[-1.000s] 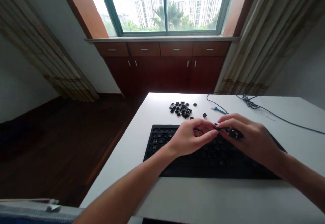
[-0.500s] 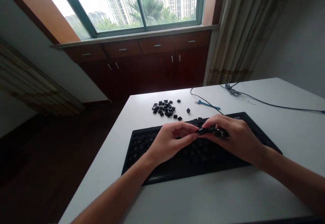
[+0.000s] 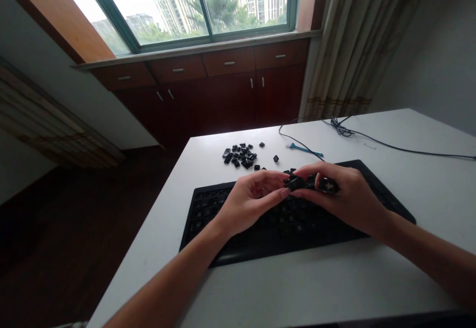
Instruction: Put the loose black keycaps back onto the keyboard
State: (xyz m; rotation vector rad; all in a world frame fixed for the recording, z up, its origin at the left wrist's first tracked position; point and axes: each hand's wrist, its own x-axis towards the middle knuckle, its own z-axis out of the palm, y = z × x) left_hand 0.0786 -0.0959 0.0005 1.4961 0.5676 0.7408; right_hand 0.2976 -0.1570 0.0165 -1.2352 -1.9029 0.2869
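Both my hands are raised over a black computer keyboard, whose keys are partly hidden by them. My left hand pinches a black keycap between fingers and thumb, and my right fingers press against the same piece. My right hand also grips a second black keycap, its underside showing a pale stem. A loose pile of black keycaps lies on the table just beyond the keyboard, with a few strays nearer my hands.
The white table ends at a near-left edge above a dark wood floor. Behind the keyboard lie a blue keycap puller and a thin black cable. Wooden cabinets stand beyond the table under a window.
The view has swung left since the oldest frame, moving the keyboard right-to-left in the picture. My hands have risen slightly, and the held keycaps have turned a little.
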